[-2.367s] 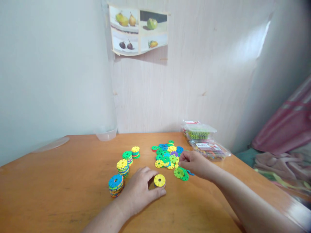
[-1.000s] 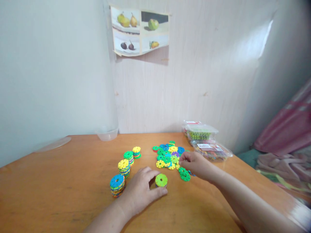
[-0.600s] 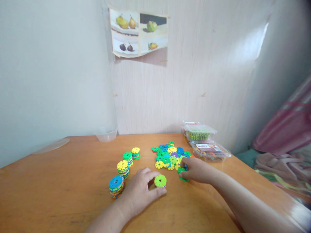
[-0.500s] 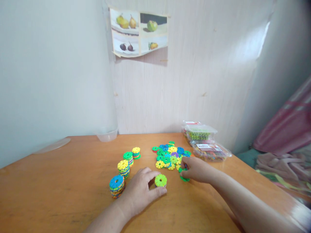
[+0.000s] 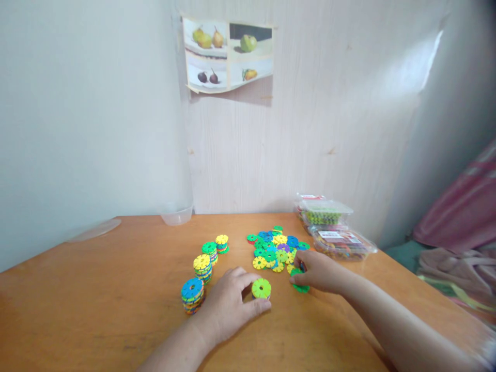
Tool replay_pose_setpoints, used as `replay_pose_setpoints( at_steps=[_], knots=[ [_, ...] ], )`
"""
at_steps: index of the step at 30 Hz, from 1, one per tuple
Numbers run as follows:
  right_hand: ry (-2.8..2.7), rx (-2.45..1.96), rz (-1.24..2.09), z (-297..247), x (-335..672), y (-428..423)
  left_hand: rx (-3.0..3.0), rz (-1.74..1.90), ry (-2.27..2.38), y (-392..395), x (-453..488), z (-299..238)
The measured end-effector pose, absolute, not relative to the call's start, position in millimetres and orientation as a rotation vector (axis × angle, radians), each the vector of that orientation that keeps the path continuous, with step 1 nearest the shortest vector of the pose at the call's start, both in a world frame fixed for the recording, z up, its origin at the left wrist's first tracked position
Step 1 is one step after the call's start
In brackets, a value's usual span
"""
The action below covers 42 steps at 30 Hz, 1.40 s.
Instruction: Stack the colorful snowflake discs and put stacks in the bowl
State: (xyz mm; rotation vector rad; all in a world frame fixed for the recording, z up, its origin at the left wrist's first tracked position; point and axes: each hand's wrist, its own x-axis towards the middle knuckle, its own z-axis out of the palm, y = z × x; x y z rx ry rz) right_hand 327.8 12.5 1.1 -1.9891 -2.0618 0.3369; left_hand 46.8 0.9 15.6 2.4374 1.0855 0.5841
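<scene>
My left hand (image 5: 232, 299) curves its thumb and forefinger around the sides of a short stack of slotted plastic discs (image 5: 261, 288) with a yellow-green one on top. To the right, my right hand (image 5: 320, 271) has its fingers bent down and closed on a green slotted disc (image 5: 300, 287) at the table surface; the fingertips are partly hidden. Just beyond lies a loose pile of green, blue, yellow and purple discs (image 5: 270, 255). Left of my left hand several disc stacks form a slanting row, the nearest a stack with a blue top (image 5: 192, 289).
Clear lidded boxes of coloured pieces (image 5: 343, 243) stand at the back right of the wooden table (image 5: 96, 310). A clear plastic tub (image 5: 177, 215) and a flat translucent lid (image 5: 95, 231) are at the back left. Fabric (image 5: 449, 263) lies beyond the right edge.
The camera view has turned a little left, so everything appears slightly further right. Both hands stay at nearly the same places, the left around its stack and the right at the green disc.
</scene>
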Motion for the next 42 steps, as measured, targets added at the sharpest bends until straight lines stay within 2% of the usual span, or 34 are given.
replay_pose_setpoints(
  at_steps=[11, 15, 21, 27, 35, 42],
  knots=[
    [-2.001, -1.926, 0.453, 0.8, 330.1, 15.0, 2.439, 0.572, 1.070, 0.4, 47.4, 17.1],
    [-1.893, -1.718, 0.669, 11.6, 319.3, 8.0, 2.437, 0.579, 1.073, 1.2, 47.0, 16.2],
    [-1.481, -1.375, 1.215, 23.0, 285.0, -10.1, 2.449, 0.599, 1.069, 2.5, 46.5, 13.9],
    [-1.381, -1.258, 1.352, 11.8, 256.7, -17.1, 2.439, 0.594, 1.071, 2.7, 45.4, 14.4],
    [-1.461, -1.360, 1.239, 17.3, 267.4, -14.9, 2.434, 0.618, 1.058, 2.1, 46.4, 13.1],
    [-1.977, -1.765, 0.609, 30.3, 314.2, -10.4, 2.429, 0.572, 1.059, 0.5, 46.9, 19.0]
  ],
)
